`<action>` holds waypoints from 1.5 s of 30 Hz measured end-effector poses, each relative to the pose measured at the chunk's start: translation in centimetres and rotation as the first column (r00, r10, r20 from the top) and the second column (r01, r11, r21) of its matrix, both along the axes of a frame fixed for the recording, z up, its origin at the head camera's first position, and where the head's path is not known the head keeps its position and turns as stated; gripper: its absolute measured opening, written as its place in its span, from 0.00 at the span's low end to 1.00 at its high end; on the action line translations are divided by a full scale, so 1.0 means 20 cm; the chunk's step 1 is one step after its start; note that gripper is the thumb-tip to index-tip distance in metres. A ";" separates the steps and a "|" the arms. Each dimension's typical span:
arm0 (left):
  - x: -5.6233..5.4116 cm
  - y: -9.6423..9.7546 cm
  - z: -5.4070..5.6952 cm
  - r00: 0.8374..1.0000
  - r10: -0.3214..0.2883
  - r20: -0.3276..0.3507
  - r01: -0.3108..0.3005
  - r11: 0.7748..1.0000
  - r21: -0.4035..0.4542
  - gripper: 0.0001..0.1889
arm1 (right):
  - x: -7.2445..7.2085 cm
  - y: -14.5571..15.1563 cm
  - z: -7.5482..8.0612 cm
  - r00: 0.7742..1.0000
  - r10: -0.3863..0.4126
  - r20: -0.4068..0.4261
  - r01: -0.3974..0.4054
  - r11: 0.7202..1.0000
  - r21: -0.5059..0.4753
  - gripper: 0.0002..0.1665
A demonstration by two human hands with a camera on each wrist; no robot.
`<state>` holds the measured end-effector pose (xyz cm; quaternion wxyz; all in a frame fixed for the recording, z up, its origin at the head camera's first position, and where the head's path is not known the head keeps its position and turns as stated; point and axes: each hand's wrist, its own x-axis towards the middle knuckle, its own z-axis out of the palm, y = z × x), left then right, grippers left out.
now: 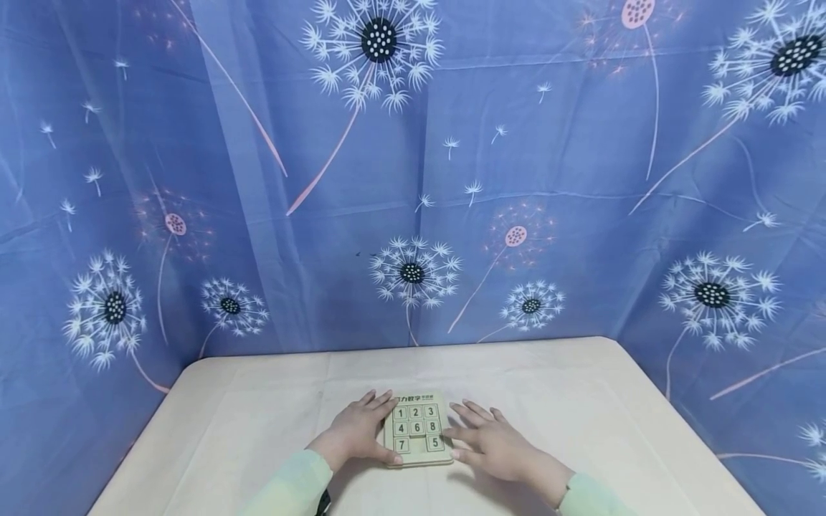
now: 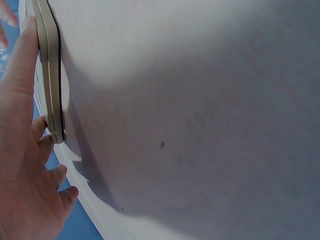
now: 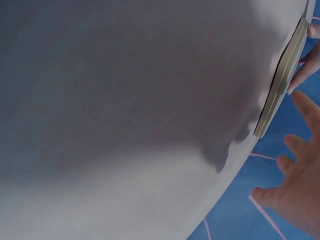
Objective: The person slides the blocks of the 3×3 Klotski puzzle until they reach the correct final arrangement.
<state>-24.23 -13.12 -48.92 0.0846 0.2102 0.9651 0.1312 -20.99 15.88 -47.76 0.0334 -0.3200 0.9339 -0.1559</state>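
A pale wooden number slide puzzle (image 1: pixel 416 412) lies on the table between both hands, with dark print along its far edge. Its tiles read 1, 2, 3 in the far row, 4, 6, 8 in the middle, then 7, a gap and 5 nearest me. My left hand (image 1: pixel 363 431) grips the puzzle's left side, thumb at the near left corner and fingers by the far left one. Beside the right edge, my right hand (image 1: pixel 495 446) has its fingers spread, the index fingertip by the 8 tile. The board's layered edge (image 2: pixel 54 75) shows in the left wrist view.
A cream-coloured table (image 1: pixel 258 408) with rounded far corners carries the puzzle. Blue cloth (image 1: pixel 335 287) printed with dandelions hangs behind it and along both sides. A small dark object (image 1: pixel 324 502) shows beside the left sleeve.
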 end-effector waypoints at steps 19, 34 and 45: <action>-0.01 0.00 0.00 1.000 -0.011 -0.008 0.011 1.000 -0.029 0.57 | -0.04 -0.20 0.00 1.000 0.008 0.016 -0.009 0.998 0.058 0.31; 0.00 0.01 0.00 1.000 -0.003 -0.004 0.003 1.000 -0.013 0.57 | -0.02 -0.13 -0.01 0.997 -0.082 0.015 0.082 0.996 0.033 0.32; 0.00 0.01 0.01 1.000 -0.007 -0.008 0.007 1.000 -0.018 0.57 | -0.04 -0.20 0.00 0.999 -0.028 0.029 0.027 0.999 0.046 0.29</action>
